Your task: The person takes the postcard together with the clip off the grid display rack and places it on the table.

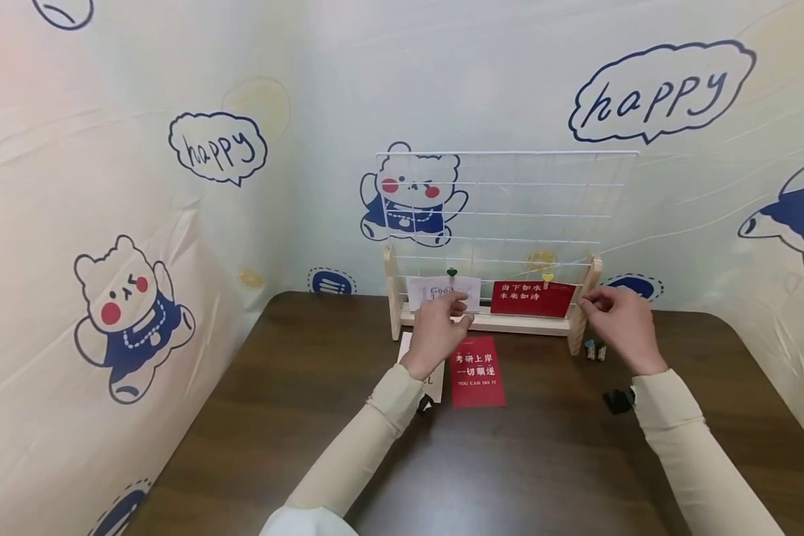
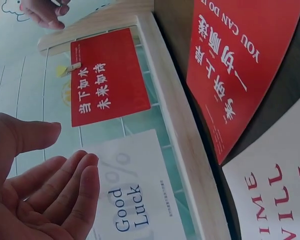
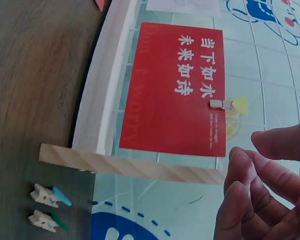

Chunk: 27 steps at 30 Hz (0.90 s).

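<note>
— Seen at the far side of the table [image 1: 254,417]?

— White wire grid [image 1: 509,216] upright in a pale wooden stand [image 1: 496,321]. Clipped to it: a white "Good Luck" card [image 1: 442,289] at left under a green clip [image 1: 452,273], a red card [image 1: 532,298] at right under a yellow clip [image 1: 547,279].

— Left hand [image 1: 438,327]?

— Raised in front of the white card, hiding its lower half from the head view. Fingers [image 2: 75,185] straight and loose in the wrist view, just beside the card's face, gripping nothing; contact impossible to confirm.

— Right hand [image 1: 619,316]?

— At the stand's right post [image 1: 586,298], fingertips [image 3: 250,165] drawn together near the post top. Grip on anything small hard to make out; nothing plainly held.

— On the table itself?

— A second red card [image 1: 478,370] lying flat, near side of the stand. To its left, a white card [image 1: 420,366] largely covered by the left wrist, only fragments of lettering legible. Two small wooden clips [image 1: 595,350], one blue-tipped and one green-tipped, near the post's foot. Dark wrist-worn devices partly hidden by the sleeves [image 1: 670,402]. Printed bear backdrop [image 1: 134,313] all around, cut off at the frame edges.
</note>
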Tool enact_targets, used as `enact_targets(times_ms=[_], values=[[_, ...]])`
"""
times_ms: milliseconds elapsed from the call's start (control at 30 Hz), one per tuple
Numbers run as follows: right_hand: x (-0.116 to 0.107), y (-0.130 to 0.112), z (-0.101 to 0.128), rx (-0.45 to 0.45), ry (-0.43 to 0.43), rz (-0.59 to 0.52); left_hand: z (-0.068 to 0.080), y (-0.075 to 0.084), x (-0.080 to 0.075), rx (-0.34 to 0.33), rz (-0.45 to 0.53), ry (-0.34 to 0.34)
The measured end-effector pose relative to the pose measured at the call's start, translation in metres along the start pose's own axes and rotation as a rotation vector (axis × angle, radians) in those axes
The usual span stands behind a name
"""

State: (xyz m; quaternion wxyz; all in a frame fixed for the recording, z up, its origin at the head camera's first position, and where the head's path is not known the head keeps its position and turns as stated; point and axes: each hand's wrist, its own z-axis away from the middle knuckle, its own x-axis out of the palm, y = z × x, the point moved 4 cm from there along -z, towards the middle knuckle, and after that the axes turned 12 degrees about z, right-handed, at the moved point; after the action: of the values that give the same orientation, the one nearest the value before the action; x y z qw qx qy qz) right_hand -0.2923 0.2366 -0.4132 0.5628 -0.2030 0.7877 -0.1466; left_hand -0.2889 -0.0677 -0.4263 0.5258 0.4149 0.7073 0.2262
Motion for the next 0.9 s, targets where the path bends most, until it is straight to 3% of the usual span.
enact_targets(times_ms=[233,633,900], values=[[-0.006,-0.016,-0.011,-0.036,0.060,-0.030,-0.008,0.007,0.002,-0.005,0.014,-0.010],[-0.002,-0.030,-0.021,-0.049,0.041,-0.069,-0.014,0.016,0.007,0.010,0.030,-0.009],[0.005,-0.033,-0.026,-0.056,0.038,-0.039,-0.020,0.019,0.013,0.028,0.024,-0.002]])
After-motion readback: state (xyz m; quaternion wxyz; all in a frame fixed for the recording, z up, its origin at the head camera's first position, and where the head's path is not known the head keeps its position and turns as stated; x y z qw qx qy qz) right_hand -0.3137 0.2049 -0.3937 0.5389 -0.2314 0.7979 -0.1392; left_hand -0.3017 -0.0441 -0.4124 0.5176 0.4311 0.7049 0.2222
